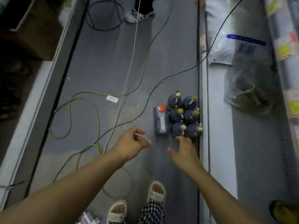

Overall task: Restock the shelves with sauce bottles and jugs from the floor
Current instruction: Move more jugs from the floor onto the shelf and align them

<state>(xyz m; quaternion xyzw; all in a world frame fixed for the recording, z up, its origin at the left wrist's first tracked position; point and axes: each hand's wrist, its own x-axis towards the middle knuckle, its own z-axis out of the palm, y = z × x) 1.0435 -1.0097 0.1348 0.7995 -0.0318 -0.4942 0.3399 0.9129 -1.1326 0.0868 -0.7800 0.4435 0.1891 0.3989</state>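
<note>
Both hands empty | left hand fingers loosely curled, holding nothing | right hand fingers spread, just short of bottles | jug untouched on floor

Bare forearms, checked trousers, pale sandals

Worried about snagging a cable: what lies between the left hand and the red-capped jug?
In the head view, only bare grey floor lies between the left hand and the red-capped jug; the cables run further left.
</note>
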